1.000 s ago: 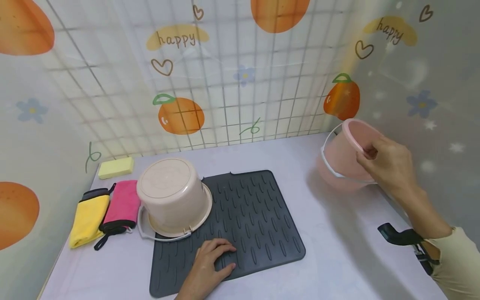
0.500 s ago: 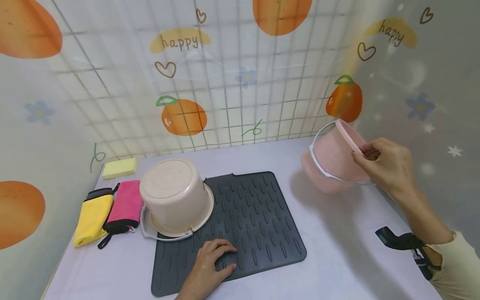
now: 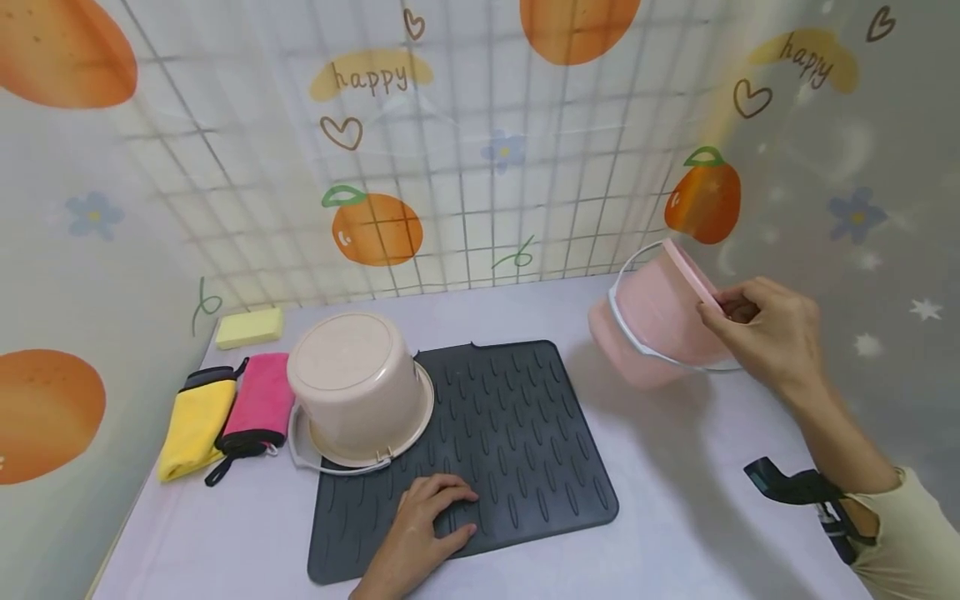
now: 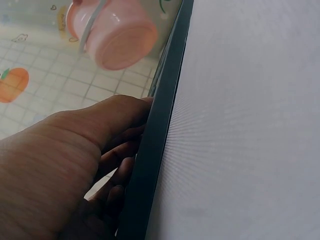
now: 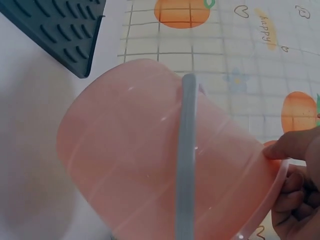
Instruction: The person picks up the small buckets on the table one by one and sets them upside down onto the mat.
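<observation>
Pink bucket (image 3: 663, 312): tilted, right of the dark mat (image 3: 517, 433) and apart from it.
Right hand (image 3: 772, 337): your fingers pinch that bucket's rim.
Left hand (image 3: 420, 525): on the mat's near edge, your fingers loosely bent, holding nothing.
Beige bucket (image 3: 360, 392): upside down over the mat's left side.
Yellow cloth (image 3: 197, 429): left of the mat (trimmed in black).

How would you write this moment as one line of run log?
right hand: grips tilted pink bucket by rim | left hand: rests on dark mat | beige bucket: upside down on mat
</observation>
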A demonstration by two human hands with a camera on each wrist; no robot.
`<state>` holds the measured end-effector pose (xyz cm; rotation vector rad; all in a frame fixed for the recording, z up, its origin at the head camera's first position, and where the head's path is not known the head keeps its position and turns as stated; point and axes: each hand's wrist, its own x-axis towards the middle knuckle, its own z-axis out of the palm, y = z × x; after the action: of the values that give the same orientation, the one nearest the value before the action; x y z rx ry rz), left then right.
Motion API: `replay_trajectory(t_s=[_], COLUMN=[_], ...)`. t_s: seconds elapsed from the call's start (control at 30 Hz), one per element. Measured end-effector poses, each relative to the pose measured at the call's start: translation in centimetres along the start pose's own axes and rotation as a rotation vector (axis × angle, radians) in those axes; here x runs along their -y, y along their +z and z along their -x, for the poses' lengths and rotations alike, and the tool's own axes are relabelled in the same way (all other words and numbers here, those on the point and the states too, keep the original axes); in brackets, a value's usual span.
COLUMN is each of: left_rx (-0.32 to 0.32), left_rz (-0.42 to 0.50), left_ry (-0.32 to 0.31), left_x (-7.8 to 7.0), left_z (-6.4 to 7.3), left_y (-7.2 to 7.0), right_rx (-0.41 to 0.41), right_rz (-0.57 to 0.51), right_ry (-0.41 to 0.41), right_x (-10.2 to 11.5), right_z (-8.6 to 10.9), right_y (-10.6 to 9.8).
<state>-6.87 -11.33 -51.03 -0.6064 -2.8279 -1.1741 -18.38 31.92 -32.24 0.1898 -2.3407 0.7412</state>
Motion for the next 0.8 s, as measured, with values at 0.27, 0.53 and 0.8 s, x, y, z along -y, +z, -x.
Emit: replay_trajectory(t_s=[0.27, 0.53, 0.8], left_rx=[0.002, -0.038, -0.083], left_rz=[-0.004, -0.011, -0.032], left_ry=[-0.003, 0.032, 0.108], left_x=[0.1, 0.3, 0.5], left_z=[-0.1, 0.1, 0.4], left_y=[0.0, -0.1, -0.1], right_rx=[-0.012, 0.004, 0.038], right_rz=[-0.039, -0.069, -0.092], right_ry=[0.017, 0.021, 0.062], right_x=[0.7, 1.4, 2.1], right_z=[0.2, 0.0, -0.1], right_y=[0.4, 1.1, 1.8])
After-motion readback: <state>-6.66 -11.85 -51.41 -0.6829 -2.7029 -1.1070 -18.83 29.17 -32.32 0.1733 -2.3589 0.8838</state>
